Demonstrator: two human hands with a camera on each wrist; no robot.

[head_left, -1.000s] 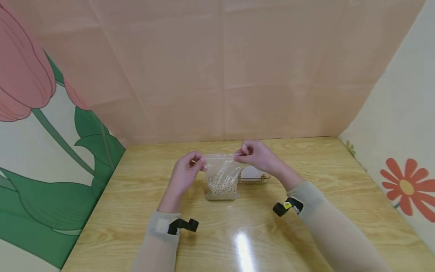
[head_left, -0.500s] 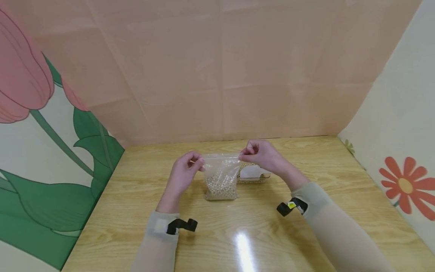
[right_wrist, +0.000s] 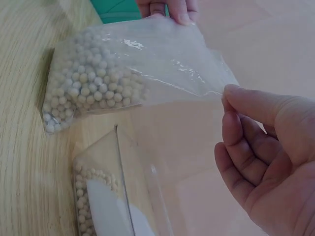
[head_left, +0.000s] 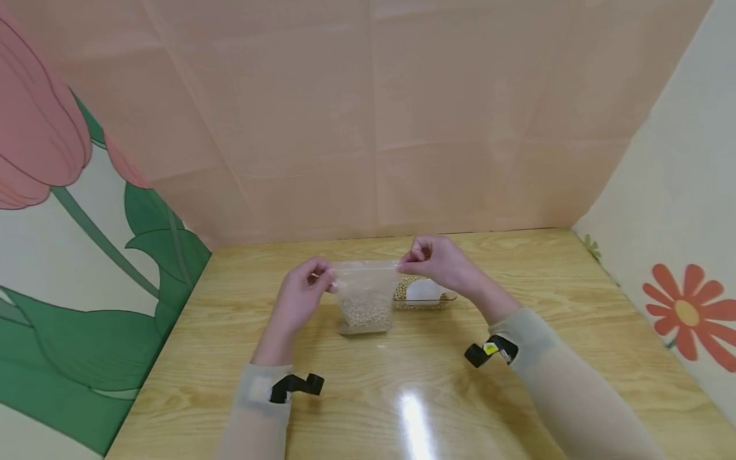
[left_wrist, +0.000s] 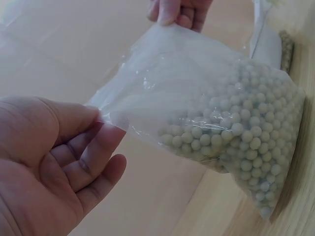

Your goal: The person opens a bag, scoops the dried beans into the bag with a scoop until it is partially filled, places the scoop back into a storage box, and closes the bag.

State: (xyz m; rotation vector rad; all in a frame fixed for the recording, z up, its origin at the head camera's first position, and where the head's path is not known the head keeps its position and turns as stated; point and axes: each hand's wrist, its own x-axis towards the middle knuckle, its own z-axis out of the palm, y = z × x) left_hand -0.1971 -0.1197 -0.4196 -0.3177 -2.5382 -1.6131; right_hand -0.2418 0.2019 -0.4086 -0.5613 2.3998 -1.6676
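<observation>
A clear zip bag [head_left: 367, 300] partly filled with small pale round beads stands upright on the table, its upper part stretched flat between my hands. My left hand [head_left: 301, 291] pinches the bag's top left corner between thumb and forefinger, as the left wrist view shows. At the top right corner, my right hand [head_left: 439, 265] pinches the film the same way; its other fingers are curled in the right wrist view. Behind the bag to the right sits a clear plastic box [right_wrist: 106, 191] with similar beads and a white piece inside or against it.
The wood-grain table [head_left: 230, 358] runs back to a pinkish cloth backdrop [head_left: 368, 128]. Walls with painted flowers close in the left and right sides. Black camera mounts [head_left: 296, 385] project from both wrists.
The left hand and the bag have shifted slightly to the left. The right hand went a little right, then back left with the bag. More of the box shows now.
</observation>
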